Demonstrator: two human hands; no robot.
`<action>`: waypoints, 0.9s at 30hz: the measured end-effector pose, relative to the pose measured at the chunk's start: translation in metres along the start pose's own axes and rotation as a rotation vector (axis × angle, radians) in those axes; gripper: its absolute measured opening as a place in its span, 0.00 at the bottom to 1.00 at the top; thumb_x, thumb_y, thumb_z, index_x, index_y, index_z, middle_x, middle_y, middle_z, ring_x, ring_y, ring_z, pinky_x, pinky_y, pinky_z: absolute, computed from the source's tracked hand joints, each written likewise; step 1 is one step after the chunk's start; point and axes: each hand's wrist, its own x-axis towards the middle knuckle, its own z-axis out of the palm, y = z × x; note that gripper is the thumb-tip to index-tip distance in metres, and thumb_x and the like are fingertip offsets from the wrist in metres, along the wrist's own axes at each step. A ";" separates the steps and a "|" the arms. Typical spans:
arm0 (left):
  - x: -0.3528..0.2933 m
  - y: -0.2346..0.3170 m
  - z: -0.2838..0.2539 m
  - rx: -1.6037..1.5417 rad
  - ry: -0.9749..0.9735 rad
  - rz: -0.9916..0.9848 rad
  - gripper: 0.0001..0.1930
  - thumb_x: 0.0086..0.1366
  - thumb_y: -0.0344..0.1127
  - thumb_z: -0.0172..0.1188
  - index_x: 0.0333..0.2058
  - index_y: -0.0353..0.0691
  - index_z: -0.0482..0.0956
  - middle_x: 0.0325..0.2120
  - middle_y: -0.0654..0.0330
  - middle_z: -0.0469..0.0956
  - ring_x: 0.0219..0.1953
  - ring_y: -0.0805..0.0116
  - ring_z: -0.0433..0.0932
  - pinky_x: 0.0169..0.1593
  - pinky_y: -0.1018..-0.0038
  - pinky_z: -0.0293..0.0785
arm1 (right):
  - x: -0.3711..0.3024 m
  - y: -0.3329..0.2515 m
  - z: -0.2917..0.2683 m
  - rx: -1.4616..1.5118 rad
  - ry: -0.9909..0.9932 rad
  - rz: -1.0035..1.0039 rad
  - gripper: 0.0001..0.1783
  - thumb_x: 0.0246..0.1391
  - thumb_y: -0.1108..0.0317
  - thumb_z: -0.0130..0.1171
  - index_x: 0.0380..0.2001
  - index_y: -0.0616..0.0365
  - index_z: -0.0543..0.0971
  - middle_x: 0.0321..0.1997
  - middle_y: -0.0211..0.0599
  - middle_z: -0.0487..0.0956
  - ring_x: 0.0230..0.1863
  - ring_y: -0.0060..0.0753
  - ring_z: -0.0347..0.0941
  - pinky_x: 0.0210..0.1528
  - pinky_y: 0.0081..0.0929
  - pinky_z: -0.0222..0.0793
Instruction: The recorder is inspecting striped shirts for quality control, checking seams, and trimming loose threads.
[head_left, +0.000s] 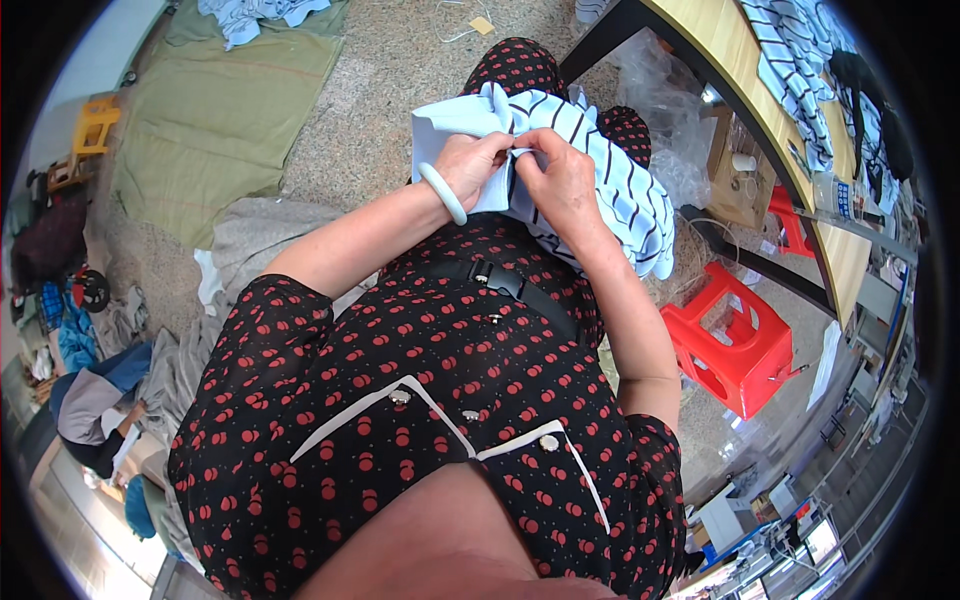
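Across my lap lies a light blue garment with dark stripes (625,195), one part of it plain pale blue. My left hand (472,168), with a pale bangle (442,193) at the wrist, pinches the plain part's edge between thumb and fingers. Close beside it, my right hand (560,180) pinches the fabric where the plain part meets the striped cloth. The fingertips of both hands nearly touch. Whether anything small sits between them is hidden.
At right stands a wooden-topped table (725,45) bearing more striped cloth (795,75). A red plastic stool (735,345) stands below it, near a cardboard box (738,165). Green cloth (220,120) covers floor at left. Another person (95,410) bends at far left.
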 end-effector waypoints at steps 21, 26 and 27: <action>-0.003 0.032 -0.019 1.201 -0.321 0.655 0.14 0.54 0.39 0.52 0.29 0.31 0.72 0.22 0.55 0.71 0.25 0.67 0.69 0.29 0.72 0.64 | 0.001 0.010 0.006 -0.125 0.022 -0.115 0.09 0.45 0.76 0.49 0.32 0.62 0.74 0.30 0.47 0.73 0.33 0.48 0.70 0.34 0.35 0.66; -0.004 0.032 -0.015 1.294 -0.279 0.592 0.15 0.54 0.41 0.52 0.21 0.31 0.72 0.14 0.51 0.69 0.17 0.61 0.68 0.22 0.69 0.63 | 0.002 0.009 0.008 -0.131 0.023 -0.127 0.08 0.46 0.76 0.48 0.32 0.63 0.74 0.30 0.47 0.73 0.32 0.49 0.70 0.34 0.35 0.66; -0.004 0.027 -0.014 1.258 -0.241 0.672 0.15 0.55 0.40 0.51 0.20 0.31 0.71 0.15 0.49 0.70 0.18 0.56 0.70 0.23 0.66 0.64 | 0.002 0.009 0.009 -0.134 0.009 -0.108 0.08 0.46 0.76 0.48 0.32 0.63 0.74 0.30 0.47 0.73 0.32 0.49 0.70 0.34 0.35 0.66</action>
